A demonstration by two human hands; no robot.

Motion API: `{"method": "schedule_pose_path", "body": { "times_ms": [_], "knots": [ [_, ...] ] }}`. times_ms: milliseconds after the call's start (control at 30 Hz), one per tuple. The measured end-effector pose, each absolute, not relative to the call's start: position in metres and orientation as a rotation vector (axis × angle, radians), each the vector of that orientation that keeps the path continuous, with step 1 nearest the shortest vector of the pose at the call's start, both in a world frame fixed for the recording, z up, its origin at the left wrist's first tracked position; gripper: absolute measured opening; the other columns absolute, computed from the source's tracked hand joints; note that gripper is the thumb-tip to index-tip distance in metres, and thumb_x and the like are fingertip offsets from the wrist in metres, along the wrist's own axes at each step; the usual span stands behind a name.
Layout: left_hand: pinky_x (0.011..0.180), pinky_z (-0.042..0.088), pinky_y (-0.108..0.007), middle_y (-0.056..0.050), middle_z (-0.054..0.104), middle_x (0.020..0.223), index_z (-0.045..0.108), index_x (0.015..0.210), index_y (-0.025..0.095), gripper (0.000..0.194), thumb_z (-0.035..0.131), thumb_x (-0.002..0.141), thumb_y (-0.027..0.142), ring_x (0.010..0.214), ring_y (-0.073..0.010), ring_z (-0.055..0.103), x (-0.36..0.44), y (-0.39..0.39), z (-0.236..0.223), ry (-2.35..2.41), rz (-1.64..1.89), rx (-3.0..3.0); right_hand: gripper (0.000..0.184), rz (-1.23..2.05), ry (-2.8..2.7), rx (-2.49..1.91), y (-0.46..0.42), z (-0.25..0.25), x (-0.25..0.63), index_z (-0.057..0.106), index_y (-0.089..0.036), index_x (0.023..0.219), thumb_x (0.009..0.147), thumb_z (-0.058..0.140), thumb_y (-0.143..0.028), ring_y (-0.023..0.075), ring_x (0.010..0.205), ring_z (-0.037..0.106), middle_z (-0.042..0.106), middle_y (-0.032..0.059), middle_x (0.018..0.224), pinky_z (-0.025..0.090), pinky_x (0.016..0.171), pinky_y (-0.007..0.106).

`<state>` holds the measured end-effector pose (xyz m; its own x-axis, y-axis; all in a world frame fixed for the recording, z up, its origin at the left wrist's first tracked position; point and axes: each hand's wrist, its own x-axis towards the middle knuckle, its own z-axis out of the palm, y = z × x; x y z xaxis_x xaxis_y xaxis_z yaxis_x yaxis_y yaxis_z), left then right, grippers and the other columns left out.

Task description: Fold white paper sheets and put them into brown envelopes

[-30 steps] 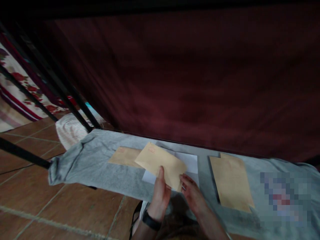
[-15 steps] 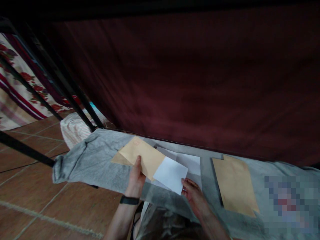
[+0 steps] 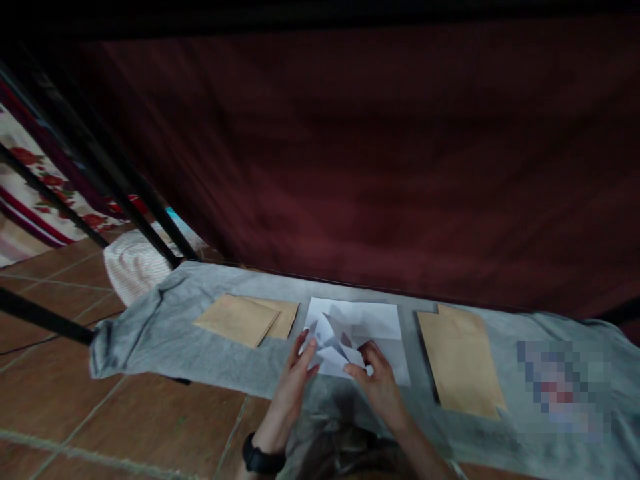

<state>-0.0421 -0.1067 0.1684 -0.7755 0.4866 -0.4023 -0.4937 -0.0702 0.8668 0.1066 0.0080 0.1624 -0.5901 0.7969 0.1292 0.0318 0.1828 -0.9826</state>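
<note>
A folded white sheet of paper [image 3: 334,339] is between my two hands, its folds partly spread. My right hand [image 3: 376,373] pinches its right edge between thumb and fingers. At the left edge, my left hand [image 3: 300,365] grips the paper with thumb and fingers. Beneath it a larger creased white sheet [image 3: 381,317] lies flat on the grey cloth [image 3: 170,333]. To the left, brown envelopes [image 3: 237,320] overlap on the cloth, apart from my left hand.
More brown envelopes [image 3: 461,360] lie to the right of the white sheet. A dark red curtain [image 3: 350,167] hangs behind the cloth. Black metal bars [image 3: 50,317] stand at the left above the tiled floor [image 3: 75,413], near a striped cloth [image 3: 135,263]. A blurred patch covers the far right.
The envelope my left hand held now lies on the left with the other one. The folded white paper is out of it, partly unfolded, with both hands on it.
</note>
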Motion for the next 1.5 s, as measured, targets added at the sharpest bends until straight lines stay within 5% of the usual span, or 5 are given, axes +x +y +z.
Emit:
{"method": "schedule_pose_path", "body": {
  "times_ms": [333, 733, 967, 1100, 1500],
  "knots": [
    [0.081, 0.05, -0.028, -0.007, 0.074, 0.098, 0.074, 0.106, 0.021, 0.055, 0.094, 0.055, 0.029, 0.101, -0.0249, 0.067, -0.024, -0.096, 0.156, 1.7, 1.734, 0.226, 0.049, 1.927, -0.874, -0.948, 0.028, 0.162, 0.114, 0.07, -0.024, 0.106, 0.075, 0.074, -0.062, 0.0276, 0.086, 0.07, 0.076, 0.0062, 0.096, 0.055, 0.072, 0.038],
    [0.05, 0.03, -0.022, 0.006, 0.049, 0.051, 0.06, 0.058, 0.02, 0.025, 0.077, 0.064, 0.037, 0.051, -0.0116, 0.042, -0.096, -0.08, 0.183, 1.867, 1.451, 0.758, 0.055, 1.49, -1.461, -1.08, 0.112, 0.148, 0.134, 0.068, -0.02, 0.081, 0.071, 0.069, -0.074, 0.0172, 0.056, 0.056, 0.067, -0.0003, 0.066, 0.042, 0.054, 0.029],
    [0.09, 0.048, -0.039, -0.007, 0.071, 0.087, 0.066, 0.076, 0.021, 0.006, 0.068, 0.071, 0.024, 0.097, -0.0289, 0.064, -0.144, -0.028, 0.201, 2.296, 1.335, 1.052, 0.042, 1.169, -1.693, -1.23, 0.149, 0.115, 0.122, 0.062, -0.024, 0.068, 0.078, 0.064, -0.064, 0.0203, 0.058, 0.057, 0.058, -0.0005, 0.056, 0.041, 0.057, 0.03],
    [0.122, 0.015, -0.055, -0.017, 0.053, 0.147, 0.069, 0.108, 0.02, 0.033, 0.068, 0.076, 0.028, 0.148, -0.0365, 0.029, -0.097, -0.014, 0.169, 2.331, 1.469, 1.224, 0.027, 0.942, -1.805, -1.262, 0.143, 0.104, 0.113, 0.07, -0.022, 0.094, 0.078, 0.069, -0.043, 0.028, 0.091, 0.066, 0.071, 0.0105, 0.09, 0.048, 0.079, 0.036],
    [0.124, 0.007, -0.055, -0.017, 0.059, 0.143, 0.072, 0.109, 0.027, 0.062, 0.074, 0.068, 0.073, 0.146, -0.0378, 0.037, -0.047, -0.035, 0.095, 2.07, 1.462, 1.246, 0.059, -0.046, -2.248, -1.672, 0.101, 0.056, 0.245, 0.049, -0.006, 0.141, 0.094, 0.046, -0.041, 0.0441, 0.137, 0.042, 0.047, 0.0288, 0.149, 0.031, 0.108, 0.063]
  ]
}}
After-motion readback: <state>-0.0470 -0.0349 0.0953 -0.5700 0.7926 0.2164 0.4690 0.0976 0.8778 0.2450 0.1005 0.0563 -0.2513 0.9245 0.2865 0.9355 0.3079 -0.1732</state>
